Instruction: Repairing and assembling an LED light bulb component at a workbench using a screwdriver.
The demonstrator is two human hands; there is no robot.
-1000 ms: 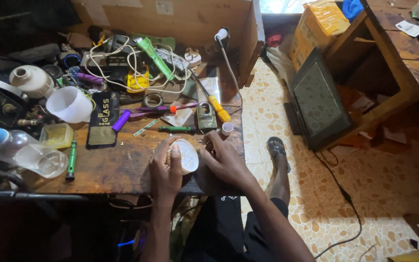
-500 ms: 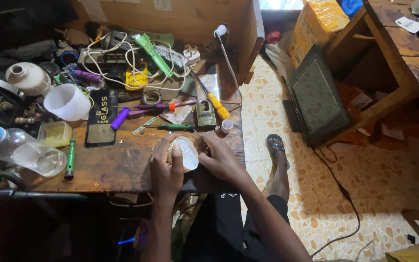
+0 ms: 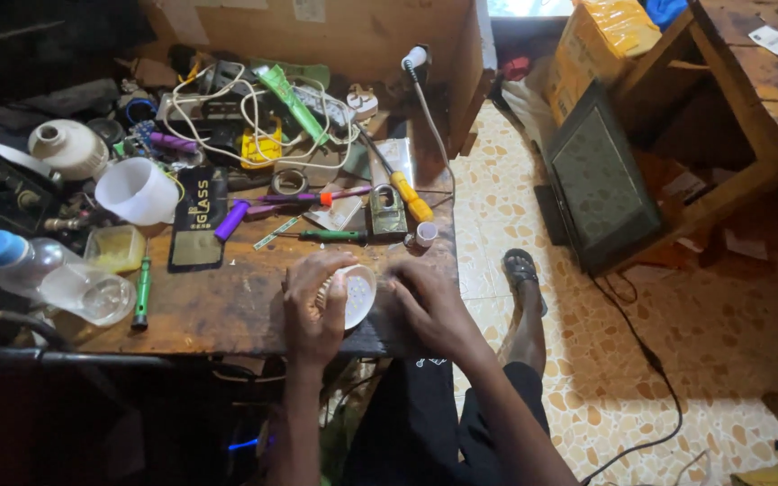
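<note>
At the lower middle of the frame, on the near edge of the wooden workbench [image 3: 227, 306], both hands meet around a small round white dish [image 3: 356, 295]; the left hand [image 3: 312, 310] curls over its left side with fingers closed on the rim, holding it, while the right hand [image 3: 425, 301] rests just beside its right edge, fingers bent toward it, and whether they grip it cannot be told; the dish's pale inside faces up and shows a few tiny dark specks, too small to identify.

To the left of centre stands a white plastic cup [image 3: 137, 191], tipped on its side with its mouth toward the upper left; its inside is not visible; just below it sits a small yellowish tub [image 3: 117, 248] with a murky yellow interior; at the far left lies a clear plastic bottle [image 3: 24, 265] with a blue cap, on its side, and touching it a clear glass jar [image 3: 92, 292], looking see-through with nothing plain inside.

A cream ceramic pot [image 3: 67, 148] with a narrow neck sits at the upper left; a small white cap [image 3: 426, 235] stands near the bench's right edge, above the right hand; beside it lie a brass padlock [image 3: 387, 209] and a yellow-handled screwdriver [image 3: 411, 198]; a tangle of white cable [image 3: 254, 117] fills the upper middle; a dark flat screen [image 3: 601, 175] leans at the right over the tiled floor [image 3: 677, 360].
</note>
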